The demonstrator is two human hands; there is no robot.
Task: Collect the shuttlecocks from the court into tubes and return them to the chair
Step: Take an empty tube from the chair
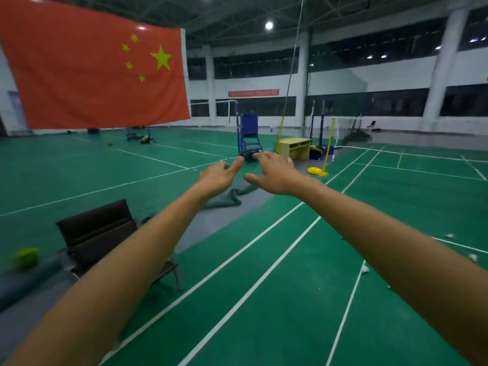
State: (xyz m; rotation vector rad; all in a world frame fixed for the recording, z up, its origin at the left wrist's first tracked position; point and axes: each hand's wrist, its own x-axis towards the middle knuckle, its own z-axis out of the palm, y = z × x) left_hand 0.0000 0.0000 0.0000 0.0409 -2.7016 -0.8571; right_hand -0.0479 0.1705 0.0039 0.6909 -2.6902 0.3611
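Left hand (pixel 217 177) and right hand (pixel 274 171) reach forward, grip wide and empty (fingers spread). Shuttlecocks (pixel 365 269) lie on the floor (pixel 264 326) at right, well apart from the chair (pixel 97 233).

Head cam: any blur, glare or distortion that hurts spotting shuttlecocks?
Head view: wide-angle tilts the pillar and flag; ceiling lamp blown out; hall dim; shuttlecocks at right edge small and soft; green object lower left blurred; left hand and right hand fairly sharp, empty.
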